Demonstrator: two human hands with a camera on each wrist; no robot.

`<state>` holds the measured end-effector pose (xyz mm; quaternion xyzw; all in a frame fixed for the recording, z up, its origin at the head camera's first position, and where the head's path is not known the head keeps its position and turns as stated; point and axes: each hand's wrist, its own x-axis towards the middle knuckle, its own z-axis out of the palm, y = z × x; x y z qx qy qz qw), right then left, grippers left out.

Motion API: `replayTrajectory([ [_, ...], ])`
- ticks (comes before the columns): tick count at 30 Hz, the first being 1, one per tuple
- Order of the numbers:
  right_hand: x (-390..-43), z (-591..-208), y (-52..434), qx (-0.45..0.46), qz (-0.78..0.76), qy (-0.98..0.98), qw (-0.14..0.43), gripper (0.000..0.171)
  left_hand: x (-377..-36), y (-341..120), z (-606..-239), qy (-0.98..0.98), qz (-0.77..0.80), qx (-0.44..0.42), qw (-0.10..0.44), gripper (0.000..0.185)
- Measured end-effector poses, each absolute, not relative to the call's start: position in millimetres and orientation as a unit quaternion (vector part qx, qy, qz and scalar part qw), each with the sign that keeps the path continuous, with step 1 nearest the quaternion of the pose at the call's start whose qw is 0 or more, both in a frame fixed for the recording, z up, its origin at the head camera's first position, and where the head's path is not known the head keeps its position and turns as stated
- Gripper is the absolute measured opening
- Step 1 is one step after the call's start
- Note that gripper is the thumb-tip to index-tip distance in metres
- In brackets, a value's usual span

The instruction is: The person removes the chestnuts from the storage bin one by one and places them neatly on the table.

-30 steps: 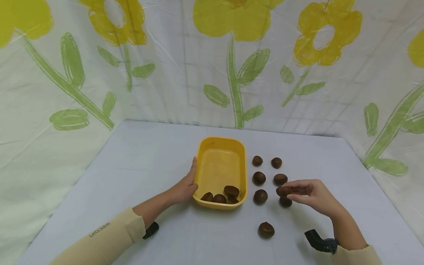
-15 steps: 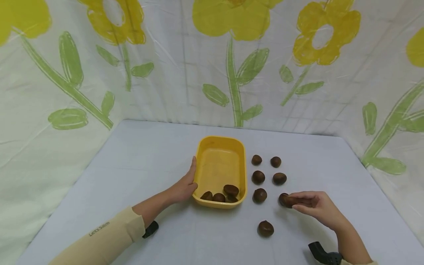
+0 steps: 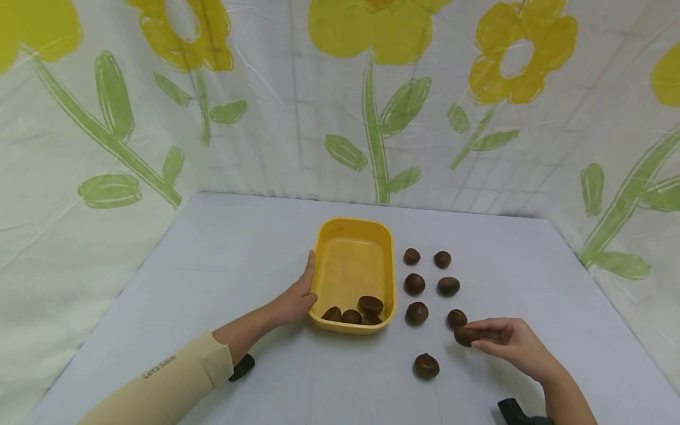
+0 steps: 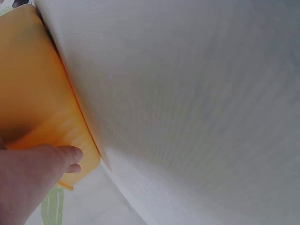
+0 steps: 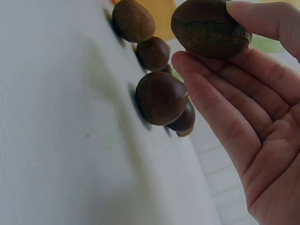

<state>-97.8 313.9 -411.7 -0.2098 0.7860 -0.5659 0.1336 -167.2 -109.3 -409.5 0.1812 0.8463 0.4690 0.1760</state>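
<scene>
A yellow plastic tub (image 3: 385, 260) stands mid-table with several brown chestnuts (image 3: 370, 305) at its near end. My left hand (image 3: 297, 298) rests flat against the tub's left wall (image 4: 33, 93), thumb (image 3: 310, 264) lying along the rim. My right hand (image 3: 478, 335) pinches one chestnut (image 3: 464, 335) between thumb and fingers, just above the table, right of the tub. The right wrist view shows that chestnut (image 5: 211, 28) at the fingertips (image 5: 243, 9), with another chestnut (image 5: 161, 97) on the table close by.
Several loose chestnuts lie in two rows right of the tub (image 3: 414, 284), (image 3: 448, 285), and one (image 3: 426, 366) lies nearer me. The grey table (image 3: 223, 265) is walled on three sides by a flowered plastic sheet (image 3: 372, 118).
My right hand has drawn back toward me and slightly right with the chestnut in its pinch, uncovering a chestnut on the table. The left hand and tub have not moved.
</scene>
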Motion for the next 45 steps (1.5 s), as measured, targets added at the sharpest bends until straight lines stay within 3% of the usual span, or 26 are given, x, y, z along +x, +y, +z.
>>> replayTrajectory([
  [13, -97.3, -426.5, 324.5, -0.256, -0.592, 0.727, 0.237, 0.026, -165.9, -107.9, -407.3, 0.848, 0.468, 0.169, 0.180, 0.084],
  [45, -104.6, -439.3, 327.7, -0.349, -0.634, 0.629, 0.284, 0.031, -167.5, -109.2, -408.1, 0.846, 0.470, 0.168, 0.186, 0.084],
])
